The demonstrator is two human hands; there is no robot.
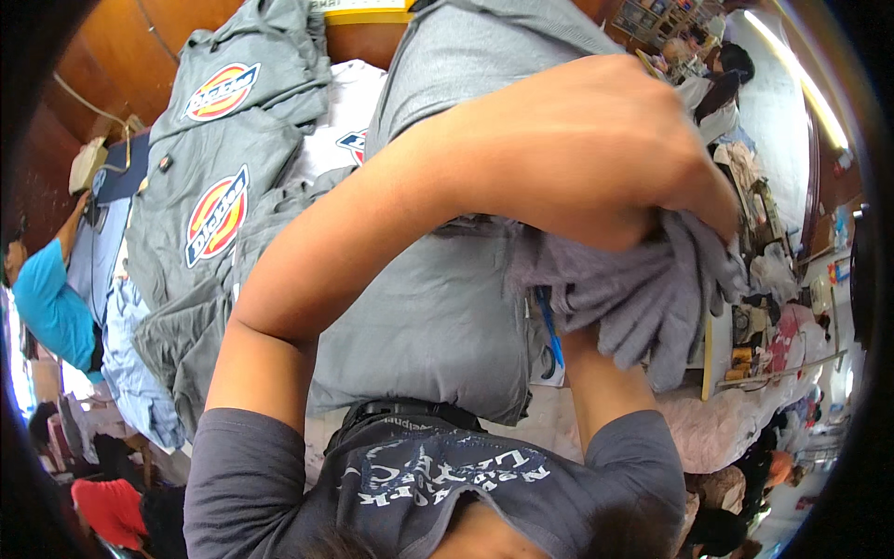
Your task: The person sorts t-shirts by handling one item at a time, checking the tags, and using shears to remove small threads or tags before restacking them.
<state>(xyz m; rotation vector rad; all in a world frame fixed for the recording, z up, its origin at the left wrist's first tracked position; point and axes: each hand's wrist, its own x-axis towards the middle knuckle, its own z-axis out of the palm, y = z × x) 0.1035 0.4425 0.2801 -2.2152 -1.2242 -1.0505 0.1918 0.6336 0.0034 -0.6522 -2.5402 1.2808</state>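
Here's the soft grey cloth (638, 293) at three o'clock, bunched into limp, deep folds, the left hand (619, 144) at its top, fingers curled round it! The right forearm (601, 377) disappears beneath; that hand's hidden, grip impossible to tell. Centre, a smooth folded garment (419, 335); towards ten o'clock, grey shirts (196, 168) with oval badges (218, 216).

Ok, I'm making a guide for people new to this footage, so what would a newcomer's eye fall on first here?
Most likely the left hand, large at right of centre, its forearm sweeping across the view as it grips a bunched gray cloth. Next come the bright red, yellow and blue badges on gray shirts at upper left. A person in turquoise stands out near the left rim.
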